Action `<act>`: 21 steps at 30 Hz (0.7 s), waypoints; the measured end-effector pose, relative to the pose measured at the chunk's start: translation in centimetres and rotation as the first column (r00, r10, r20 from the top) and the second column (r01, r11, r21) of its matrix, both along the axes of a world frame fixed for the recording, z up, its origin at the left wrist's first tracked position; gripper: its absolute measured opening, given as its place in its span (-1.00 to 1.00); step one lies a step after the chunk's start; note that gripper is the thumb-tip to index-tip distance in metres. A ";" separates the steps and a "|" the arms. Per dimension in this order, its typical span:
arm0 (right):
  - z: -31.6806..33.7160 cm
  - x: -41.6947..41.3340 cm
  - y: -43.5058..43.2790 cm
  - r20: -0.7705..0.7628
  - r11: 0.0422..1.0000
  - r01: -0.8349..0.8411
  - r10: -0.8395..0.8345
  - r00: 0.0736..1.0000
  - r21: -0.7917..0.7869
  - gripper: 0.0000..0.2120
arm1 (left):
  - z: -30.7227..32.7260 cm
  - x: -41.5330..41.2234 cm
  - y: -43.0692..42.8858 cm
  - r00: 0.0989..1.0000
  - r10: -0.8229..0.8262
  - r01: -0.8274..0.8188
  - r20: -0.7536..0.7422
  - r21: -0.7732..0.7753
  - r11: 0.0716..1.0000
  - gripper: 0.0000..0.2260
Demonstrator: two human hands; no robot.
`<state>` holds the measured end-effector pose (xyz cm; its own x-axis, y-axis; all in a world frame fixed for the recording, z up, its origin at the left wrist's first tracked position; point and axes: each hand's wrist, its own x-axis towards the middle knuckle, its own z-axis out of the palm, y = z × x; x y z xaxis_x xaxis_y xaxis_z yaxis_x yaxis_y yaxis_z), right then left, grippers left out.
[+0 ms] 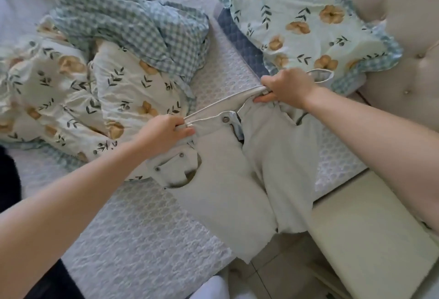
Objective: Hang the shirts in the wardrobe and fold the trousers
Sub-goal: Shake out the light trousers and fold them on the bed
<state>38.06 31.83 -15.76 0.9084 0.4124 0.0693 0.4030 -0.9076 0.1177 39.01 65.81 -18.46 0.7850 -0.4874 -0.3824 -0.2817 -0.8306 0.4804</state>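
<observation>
There is one pair of pale trousers (237, 180). Two hands hold it up by the top band, above the edge of the bed (133, 234). The left hand (166, 130) has its fingers curled tight round one side of the band. The right hand (287, 88) grips the other side, with the thumb under the cloth. The band is pulled into a line between the two hands.

The front of the trousers faces up. One round button (225, 119) sits at the top, and the flap below it is open. Two small metal studs show by the pocket near the left hand. The two legs hang down side by side, and their ends are over the floor (268, 272).

One rumpled blanket (99, 66) lies on the bed to the left. It has yellow flowers on one side and blue checks on the other. One pillow (306, 20) with the same flowers lies by the right hand. One padded headboard (403, 25) with buttons stands at the right.
</observation>
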 end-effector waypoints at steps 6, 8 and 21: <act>-8.8 9.3 4.7 -0.060 0.999 -0.039 0.041 0.997 0.029 -0.44 | -7.2 5.4 4.2 0.978 -0.101 0.068 0.180 0.177 0.982 -0.65; -11.1 12.2 5.8 -0.091 0.997 -0.063 0.067 0.994 0.049 -0.40 | -8.8 7.1 5.7 0.973 -0.117 0.079 0.197 0.188 0.979 -0.66; -12.0 32.1 16.4 -0.073 0.991 -0.122 0.118 0.990 -0.054 -0.47 | -11.6 24.9 16.2 0.834 -0.090 -0.045 0.545 0.229 0.973 -0.63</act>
<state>70.19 48.18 -27.78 0.8539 0.5201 -0.0195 0.5176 -0.8447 0.1365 63.88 82.06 -30.01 0.8867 -0.4622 0.0075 -0.4621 -0.8857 0.0445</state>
